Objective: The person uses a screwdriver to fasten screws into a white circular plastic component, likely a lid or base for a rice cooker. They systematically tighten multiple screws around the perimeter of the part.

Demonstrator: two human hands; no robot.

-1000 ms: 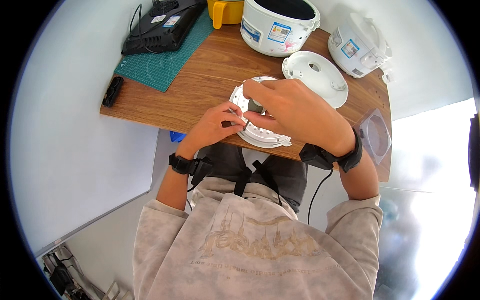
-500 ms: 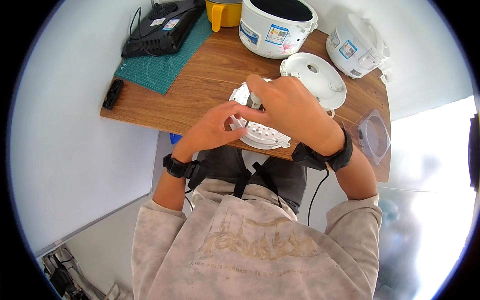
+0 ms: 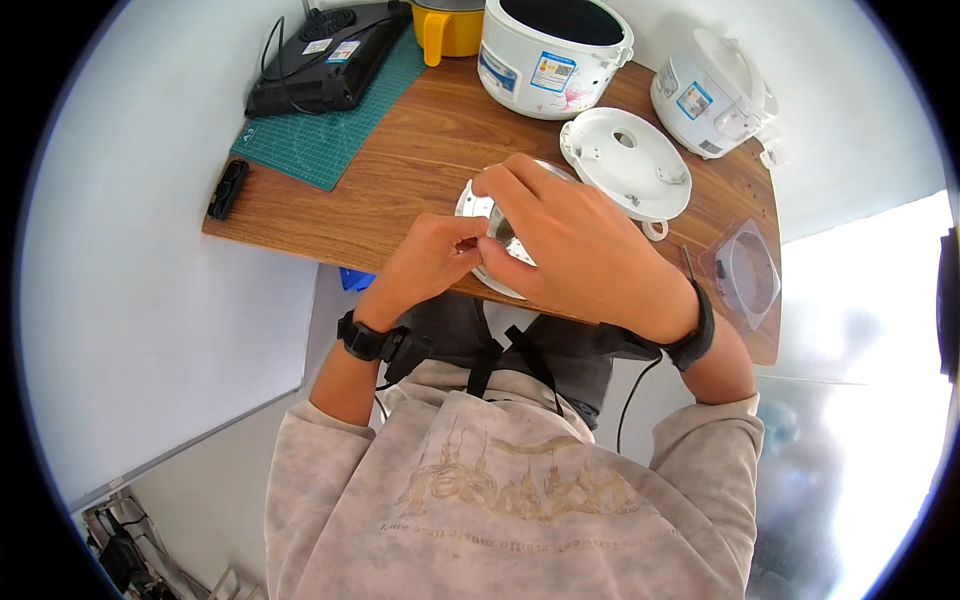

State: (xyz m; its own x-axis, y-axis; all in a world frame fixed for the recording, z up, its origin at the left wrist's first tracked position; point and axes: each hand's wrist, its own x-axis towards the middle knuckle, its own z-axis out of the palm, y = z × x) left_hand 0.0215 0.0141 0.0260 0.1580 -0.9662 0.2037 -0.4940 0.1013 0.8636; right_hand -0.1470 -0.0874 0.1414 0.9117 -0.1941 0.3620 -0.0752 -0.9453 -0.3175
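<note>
A round white perforated plate (image 3: pixel 474 203), which looks like a rice cooker's inner lid, lies near the table's front edge, mostly hidden by my hands. My left hand (image 3: pixel 428 262) is closed at its left side, thumb and forefinger pinched together; what they hold, if anything, is too small to make out. Over the plate's middle arches my right hand (image 3: pixel 590 235), its fingers bent down and its thumb meeting the left fingertips. Something greyish shows beneath that palm, too covered to name. Just beyond, to the right, lies a white oval lid cover (image 3: pixel 640 165) with a hole.
At the back stand an open white rice cooker (image 3: pixel 545 70), a second white cooker (image 3: pixel 705 95) and a yellow pot (image 3: pixel 450 30). A black appliance (image 3: pixel 325 60) rests on a green cutting mat (image 3: pixel 300 150). A clear plastic tray (image 3: pixel 748 270) sits at the right; a black object (image 3: pixel 228 188) at the left edge.
My right hand has turned and flattened lower over the plate, hiding the white-and-grey piece seen under it before. My left fingers have drawn together into a pinch.
</note>
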